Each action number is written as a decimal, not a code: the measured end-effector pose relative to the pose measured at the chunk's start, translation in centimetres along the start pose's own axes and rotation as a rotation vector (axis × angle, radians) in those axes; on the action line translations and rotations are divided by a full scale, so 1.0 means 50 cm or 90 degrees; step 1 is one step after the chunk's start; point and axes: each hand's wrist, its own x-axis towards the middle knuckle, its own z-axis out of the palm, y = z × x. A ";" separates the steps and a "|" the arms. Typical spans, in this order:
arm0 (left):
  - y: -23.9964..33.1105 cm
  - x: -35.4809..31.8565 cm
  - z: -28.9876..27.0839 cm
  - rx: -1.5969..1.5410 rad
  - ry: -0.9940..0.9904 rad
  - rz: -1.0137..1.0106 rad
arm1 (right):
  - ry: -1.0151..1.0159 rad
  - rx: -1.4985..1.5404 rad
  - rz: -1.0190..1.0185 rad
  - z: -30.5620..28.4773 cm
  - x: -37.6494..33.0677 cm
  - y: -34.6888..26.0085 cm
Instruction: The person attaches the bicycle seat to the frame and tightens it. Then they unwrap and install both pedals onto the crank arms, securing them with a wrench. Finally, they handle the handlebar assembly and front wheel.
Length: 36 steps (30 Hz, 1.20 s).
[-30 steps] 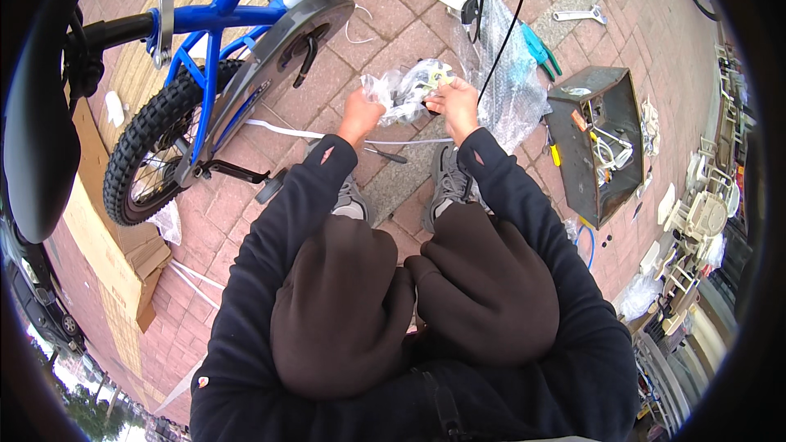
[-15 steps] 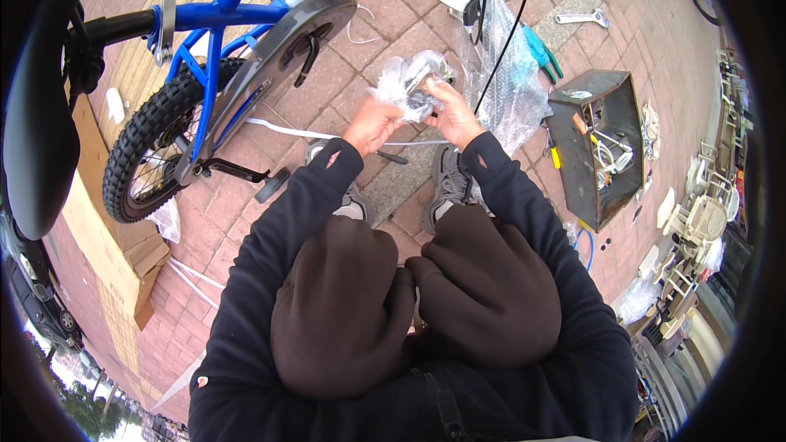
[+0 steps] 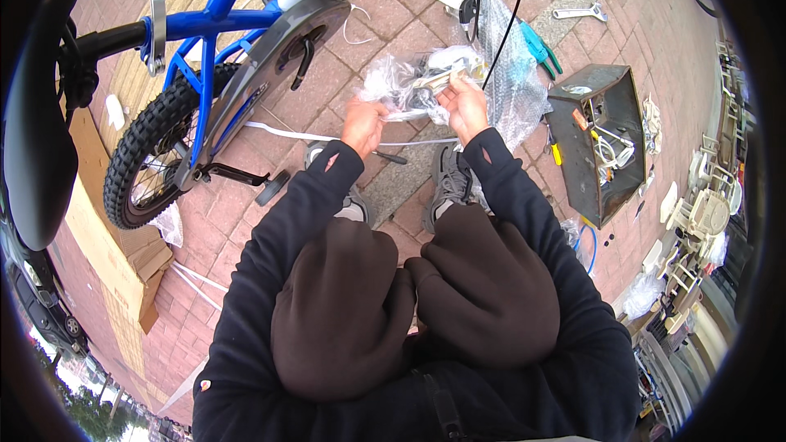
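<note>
A crumpled clear plastic bag (image 3: 386, 82) with shiny parts inside spreads between my hands above the paving; the plastic hides what kind of parts they are. My left hand (image 3: 363, 124) is closed, pinching the bag's lower left edge. On the other side, my right hand (image 3: 465, 108) grips the bag around the parts, thumb and fingers curled. To the left stands a blue bicycle frame (image 3: 219, 23) with a knobbly black tyre (image 3: 139, 168) and a grey chain guard (image 3: 282, 45).
An open metal toolbox (image 3: 575, 160) holding several parts lies at right. Near it are a yellow-handled tool (image 3: 557, 153), teal-handled cutters (image 3: 536, 47) and a wrench (image 3: 581, 13). Bubble wrap (image 3: 517, 106) and black cables (image 3: 509, 37) are just ahead. Flattened cardboard (image 3: 102, 233) lies left.
The bag has been spread wider, and more of its contents shows. My right hand has shifted slightly right, my left hand slightly left. The bicycle appears a little farther left.
</note>
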 end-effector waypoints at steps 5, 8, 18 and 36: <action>0.006 0.006 -0.042 -0.142 0.100 -0.082 | 0.055 0.029 0.027 -0.002 0.011 -0.028; 0.008 0.004 -0.044 -0.262 0.066 -0.157 | 0.099 -0.107 0.075 0.009 -0.004 -0.007; 0.014 0.003 -0.029 -0.256 -0.019 -0.120 | -0.219 -0.452 0.170 0.060 -0.058 -0.005; 0.018 -0.053 -0.077 0.571 -0.226 -0.131 | -0.107 0.107 0.186 0.018 -0.010 -0.056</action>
